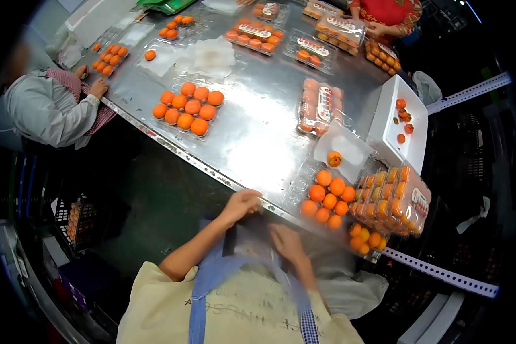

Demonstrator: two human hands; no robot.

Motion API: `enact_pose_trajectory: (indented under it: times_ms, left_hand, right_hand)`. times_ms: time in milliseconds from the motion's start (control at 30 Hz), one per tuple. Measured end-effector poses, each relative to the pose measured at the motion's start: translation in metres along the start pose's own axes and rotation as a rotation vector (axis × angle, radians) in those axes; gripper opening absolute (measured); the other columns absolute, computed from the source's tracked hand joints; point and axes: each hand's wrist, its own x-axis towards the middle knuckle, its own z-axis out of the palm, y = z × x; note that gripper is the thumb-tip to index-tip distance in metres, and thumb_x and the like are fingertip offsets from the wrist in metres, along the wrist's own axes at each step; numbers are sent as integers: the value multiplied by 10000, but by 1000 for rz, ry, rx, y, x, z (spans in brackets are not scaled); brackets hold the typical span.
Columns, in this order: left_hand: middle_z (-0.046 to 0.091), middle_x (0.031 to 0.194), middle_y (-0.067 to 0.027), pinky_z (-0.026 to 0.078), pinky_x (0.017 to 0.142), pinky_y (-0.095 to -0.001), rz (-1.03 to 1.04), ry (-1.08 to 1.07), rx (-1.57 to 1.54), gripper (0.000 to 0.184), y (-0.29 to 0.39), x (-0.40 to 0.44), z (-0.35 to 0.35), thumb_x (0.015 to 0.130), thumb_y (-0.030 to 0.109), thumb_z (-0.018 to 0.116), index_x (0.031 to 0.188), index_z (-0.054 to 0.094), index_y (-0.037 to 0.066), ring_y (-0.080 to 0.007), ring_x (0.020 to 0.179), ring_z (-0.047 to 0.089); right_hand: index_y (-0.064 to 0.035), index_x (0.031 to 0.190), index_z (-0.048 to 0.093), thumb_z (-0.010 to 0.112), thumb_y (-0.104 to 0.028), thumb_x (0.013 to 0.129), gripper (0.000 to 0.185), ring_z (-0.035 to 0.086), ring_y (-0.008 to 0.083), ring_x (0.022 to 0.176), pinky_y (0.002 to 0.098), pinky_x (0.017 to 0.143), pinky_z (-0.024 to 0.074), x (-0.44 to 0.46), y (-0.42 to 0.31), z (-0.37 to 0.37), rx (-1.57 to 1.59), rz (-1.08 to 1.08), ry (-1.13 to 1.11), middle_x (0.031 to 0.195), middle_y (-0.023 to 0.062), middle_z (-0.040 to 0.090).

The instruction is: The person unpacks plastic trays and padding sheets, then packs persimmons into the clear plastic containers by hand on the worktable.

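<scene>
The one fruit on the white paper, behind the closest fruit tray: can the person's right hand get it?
Probably yes. Nothing covers the lone fruit. The tray's fruits are partly in between, so the right hand would likely have to go over or around them.

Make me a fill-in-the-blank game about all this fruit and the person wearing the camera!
The round fruits in the open tray are colored ____.
The foam box beside the table is colored ____.
The camera wearer's left apron strap is colored ____.
The hand higher in the picture is the wearer's ____ hand.

Missing words: orange; white; blue; left.
</scene>
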Motion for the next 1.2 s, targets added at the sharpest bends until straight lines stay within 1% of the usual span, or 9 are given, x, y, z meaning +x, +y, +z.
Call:
enact_pose_trajectory:
  times_ms: [167,267,333,400,500,667,767,1000,1200]
  left_hand:
    - [617,882,-58,494,600,-210,58,116,-43,262,14,0,-20,878,160,574,1095,556,16,-108,702,592]
    - [608,863,-60,490,572,-206,137,175,-123,231,21,4,-24,886,154,559,1064,560,7,-106,675,590]
    - [607,860,-60,485,564,-203,154,178,-98,220,31,8,-24,887,155,558,1052,563,10,-102,669,588]
    - [606,857,-60,482,559,-202,174,153,-55,209,42,21,-26,886,149,555,1044,564,12,-99,664,586]
    - [604,851,-58,479,556,-208,170,75,67,193,63,45,-35,884,125,542,1041,564,16,-98,657,584]
    - [600,824,-62,465,548,-213,66,-169,203,173,84,79,-42,877,102,530,1026,565,21,-86,628,545]
    - [605,846,-78,467,535,-226,23,-305,315,203,83,96,-47,883,112,522,1058,544,12,-96,617,549]
    - [595,1018,-153,517,570,-274,5,-350,285,412,88,170,-24,904,221,528,1234,397,12,-184,705,620]
    - [554,1079,-211,549,634,-334,-48,-261,259,560,116,224,49,887,339,547,1236,328,-41,-269,825,641]
  right_hand:
    - [-85,977,612,556,-132,827,168,609,270,748,344,637,485,58,-7,-17,-1,-160,-35,842,108,628]
    - [-88,960,612,553,-139,829,152,607,271,739,356,629,482,84,-8,-21,-43,-167,-104,826,106,626]
    - [-90,984,625,551,-180,836,188,599,287,780,374,693,474,93,-7,-20,-15,-114,-122,853,109,623]
    - [-89,978,629,544,-173,839,183,602,284,795,368,707,478,103,-10,-27,-27,-79,-108,865,109,628]
    - [-79,950,615,543,-140,832,151,604,280,789,370,671,482,105,-7,-26,-51,-55,73,845,105,628]
    - [-60,969,620,548,-128,828,172,608,286,839,351,716,487,92,0,-10,-24,171,297,921,117,637]
    - [-55,972,623,561,-101,818,172,613,298,830,350,716,491,79,-25,-4,-11,341,378,934,131,636]
    - [-67,959,626,558,-87,821,155,610,295,776,355,680,486,45,-64,32,-12,554,545,837,115,625]
    - [-73,956,625,558,-97,825,149,606,287,751,350,668,483,36,-80,52,-32,675,587,816,101,618]
